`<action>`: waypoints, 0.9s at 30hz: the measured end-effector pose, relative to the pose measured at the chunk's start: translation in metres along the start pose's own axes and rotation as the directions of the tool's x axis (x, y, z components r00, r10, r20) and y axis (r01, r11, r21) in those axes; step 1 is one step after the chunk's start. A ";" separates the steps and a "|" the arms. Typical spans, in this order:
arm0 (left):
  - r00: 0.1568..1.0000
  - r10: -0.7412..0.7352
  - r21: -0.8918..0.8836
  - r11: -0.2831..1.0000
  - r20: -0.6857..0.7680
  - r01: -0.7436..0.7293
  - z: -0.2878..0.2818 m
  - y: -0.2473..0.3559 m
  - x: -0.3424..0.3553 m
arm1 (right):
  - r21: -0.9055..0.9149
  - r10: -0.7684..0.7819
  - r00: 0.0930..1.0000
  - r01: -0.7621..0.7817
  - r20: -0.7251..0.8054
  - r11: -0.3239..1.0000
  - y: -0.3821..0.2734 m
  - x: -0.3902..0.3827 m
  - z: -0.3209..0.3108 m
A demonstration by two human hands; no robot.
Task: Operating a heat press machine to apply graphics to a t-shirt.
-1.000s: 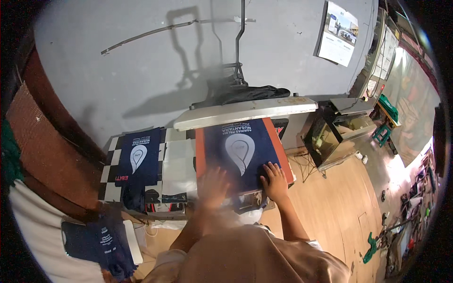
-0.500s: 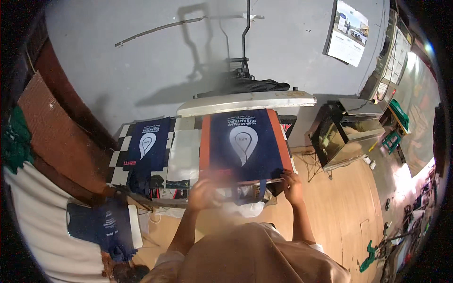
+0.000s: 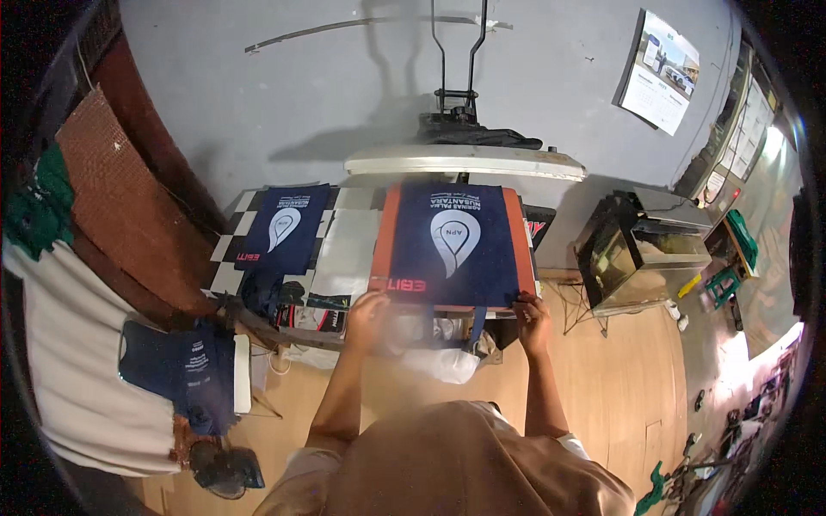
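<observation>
A navy tote bag [image 3: 490, 249] with a white drop-shaped print and red lettering lies flat on the orange pad [image 3: 385, 232] of a heat press. Its straps [image 3: 478, 325] hang over the pad's near edge. At the bag's near left corner, my left hand [image 3: 368, 313] has its fingers closed on the edge, partly blurred by a hazy patch. My right hand [image 3: 533, 320] pinches the near right corner. Behind the bag is the press's pale upper plate [image 3: 465, 162], raised clear of it.
Left of the press, another printed navy bag [image 3: 297, 219] lies on a checkered tabletop [image 3: 225, 249] beside a pale sheet [image 3: 344, 241]. Dark cloth [image 3: 176, 365] is draped at lower left. A glass tank [image 3: 637, 249] stands to the right. White plastic [image 3: 447, 365] hangs below the press.
My left hand has come up to the bag's near left corner, and the red lettering shows more clearly. My right hand stays at its corner. The whole view has shifted slightly.
</observation>
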State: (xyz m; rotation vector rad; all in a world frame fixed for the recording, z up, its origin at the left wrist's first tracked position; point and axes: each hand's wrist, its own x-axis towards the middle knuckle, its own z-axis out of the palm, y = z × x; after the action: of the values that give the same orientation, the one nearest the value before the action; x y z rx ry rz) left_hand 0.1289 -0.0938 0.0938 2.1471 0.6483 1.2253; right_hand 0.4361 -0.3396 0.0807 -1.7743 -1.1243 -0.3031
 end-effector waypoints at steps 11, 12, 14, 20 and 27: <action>0.998 0.057 0.103 0.993 -0.031 -0.053 0.008 0.020 -0.003 | -0.061 0.023 0.998 -0.026 -0.059 0.998 -0.007 -0.011 0.012; 0.999 0.048 0.108 0.993 -0.014 -0.047 0.007 0.020 -0.004 | -0.067 0.037 0.998 -0.040 -0.052 0.997 -0.007 -0.011 0.012; 0.999 0.047 0.111 0.993 0.007 -0.047 0.005 0.022 -0.003 | -0.074 0.053 0.997 -0.057 -0.053 0.996 -0.005 -0.011 0.015; 0.985 -0.013 0.164 0.986 0.173 -0.016 -0.019 0.025 -0.009 | -0.025 0.207 0.978 -0.208 -0.020 0.978 -0.043 -0.001 0.024; 0.967 0.132 0.103 0.982 0.217 -0.157 -0.063 -0.003 0.007 | -0.252 -0.035 0.999 0.034 0.003 0.967 -0.104 0.021 0.084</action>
State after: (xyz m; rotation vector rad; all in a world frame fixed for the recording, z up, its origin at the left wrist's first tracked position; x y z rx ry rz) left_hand 0.0764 -0.0719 0.1214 2.4202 0.4913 1.0351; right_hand 0.3422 -0.2481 0.1143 -1.9772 -1.1571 -0.4870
